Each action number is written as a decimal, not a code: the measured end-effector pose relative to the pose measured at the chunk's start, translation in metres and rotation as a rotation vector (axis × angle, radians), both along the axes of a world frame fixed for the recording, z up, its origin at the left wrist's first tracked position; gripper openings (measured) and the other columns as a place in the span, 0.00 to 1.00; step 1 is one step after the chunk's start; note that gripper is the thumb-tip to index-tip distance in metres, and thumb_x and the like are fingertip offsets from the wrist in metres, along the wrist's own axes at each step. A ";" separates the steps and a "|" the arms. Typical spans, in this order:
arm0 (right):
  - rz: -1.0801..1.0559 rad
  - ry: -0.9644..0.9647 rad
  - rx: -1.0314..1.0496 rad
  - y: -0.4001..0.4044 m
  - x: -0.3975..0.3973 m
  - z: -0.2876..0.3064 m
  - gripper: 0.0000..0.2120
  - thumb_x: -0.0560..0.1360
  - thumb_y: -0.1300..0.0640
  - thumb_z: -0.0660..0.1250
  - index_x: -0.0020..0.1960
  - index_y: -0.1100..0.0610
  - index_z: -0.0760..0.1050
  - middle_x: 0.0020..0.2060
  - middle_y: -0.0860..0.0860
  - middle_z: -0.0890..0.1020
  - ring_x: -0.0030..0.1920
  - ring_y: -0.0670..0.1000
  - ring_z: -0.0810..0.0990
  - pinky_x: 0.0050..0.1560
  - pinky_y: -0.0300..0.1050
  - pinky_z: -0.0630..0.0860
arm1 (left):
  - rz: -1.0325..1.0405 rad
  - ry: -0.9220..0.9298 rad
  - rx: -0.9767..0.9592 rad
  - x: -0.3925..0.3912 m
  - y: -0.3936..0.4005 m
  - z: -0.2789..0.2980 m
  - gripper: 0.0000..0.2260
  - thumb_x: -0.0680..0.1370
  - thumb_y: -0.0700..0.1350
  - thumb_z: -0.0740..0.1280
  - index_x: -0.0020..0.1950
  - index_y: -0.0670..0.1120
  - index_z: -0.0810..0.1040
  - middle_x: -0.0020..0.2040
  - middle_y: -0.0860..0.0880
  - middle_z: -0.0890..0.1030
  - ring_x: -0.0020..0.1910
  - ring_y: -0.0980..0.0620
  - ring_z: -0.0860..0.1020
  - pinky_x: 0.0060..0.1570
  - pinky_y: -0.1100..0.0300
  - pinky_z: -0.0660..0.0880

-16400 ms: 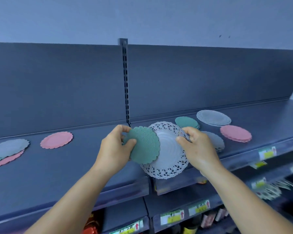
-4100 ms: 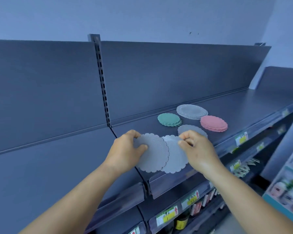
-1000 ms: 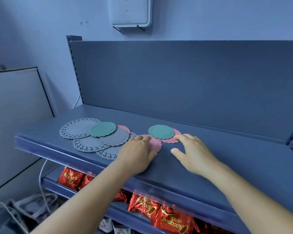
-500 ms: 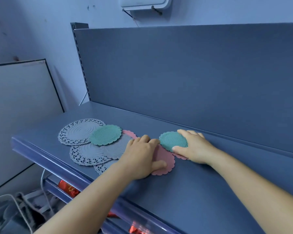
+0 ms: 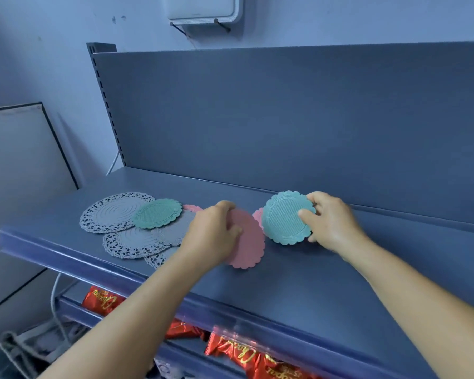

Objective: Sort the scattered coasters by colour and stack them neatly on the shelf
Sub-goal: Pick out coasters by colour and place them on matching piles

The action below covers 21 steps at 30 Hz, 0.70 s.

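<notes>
My left hand [image 5: 212, 236] grips a pink scalloped coaster [image 5: 248, 242], lifting it at a tilt off the blue shelf [image 5: 326, 283]. A teal scalloped coaster [image 5: 285, 218] is tilted up in the pinch of my right hand [image 5: 330, 222]. Behind the teal one peeks the edge of another pink coaster [image 5: 257, 214]. To the left lies an overlapping heap: a large grey lace doily [image 5: 110, 214], a second teal coaster [image 5: 158, 213], a plain grey coaster [image 5: 175, 231], a lower grey doily [image 5: 129, 243] and a pink edge [image 5: 192, 207].
The shelf's back panel [image 5: 285, 119] rises right behind the coasters. Red snack packets [image 5: 238, 354] fill the shelf below. A white box [image 5: 203, 9] hangs on the wall above, and a grey board [image 5: 17, 173] leans at the left.
Both hands have lifted their coasters off the shelf: the left now grips the pink one, the right has raised the teal one. Earlier, sorted stacks lay on another shelf section.
</notes>
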State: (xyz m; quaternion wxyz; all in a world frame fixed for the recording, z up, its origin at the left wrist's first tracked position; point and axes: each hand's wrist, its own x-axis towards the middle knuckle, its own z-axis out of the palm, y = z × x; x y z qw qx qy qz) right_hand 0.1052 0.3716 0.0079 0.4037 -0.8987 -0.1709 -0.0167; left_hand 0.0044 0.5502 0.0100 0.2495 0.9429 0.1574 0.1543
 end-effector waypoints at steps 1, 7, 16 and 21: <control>-0.019 0.003 0.016 -0.007 -0.010 0.002 0.03 0.77 0.56 0.61 0.50 0.52 0.72 0.41 0.48 0.81 0.31 0.54 0.82 0.33 0.43 0.74 | -0.010 -0.040 -0.032 -0.005 -0.004 0.002 0.20 0.76 0.43 0.65 0.69 0.48 0.70 0.58 0.47 0.80 0.56 0.47 0.76 0.50 0.61 0.70; -0.184 0.002 0.098 -0.063 -0.072 0.009 0.06 0.78 0.57 0.58 0.53 0.53 0.71 0.44 0.50 0.80 0.28 0.53 0.80 0.37 0.47 0.76 | -0.131 -0.179 -0.162 -0.036 -0.048 0.005 0.16 0.77 0.41 0.64 0.64 0.51 0.73 0.46 0.52 0.76 0.44 0.52 0.72 0.41 0.65 0.64; -0.467 -0.036 0.096 -0.171 -0.150 0.014 0.08 0.79 0.57 0.57 0.55 0.50 0.70 0.48 0.48 0.80 0.30 0.50 0.81 0.27 0.39 0.69 | -0.420 -0.154 -0.263 -0.051 -0.147 0.005 0.16 0.77 0.40 0.63 0.65 0.51 0.72 0.40 0.55 0.73 0.36 0.59 0.72 0.31 0.67 0.66; -0.599 -0.041 0.110 -0.229 -0.177 0.010 0.10 0.78 0.57 0.57 0.58 0.52 0.71 0.48 0.50 0.80 0.29 0.50 0.81 0.23 0.34 0.68 | -0.563 -0.128 -0.275 -0.052 -0.206 0.006 0.15 0.77 0.41 0.63 0.63 0.53 0.73 0.41 0.54 0.75 0.35 0.60 0.73 0.33 0.65 0.65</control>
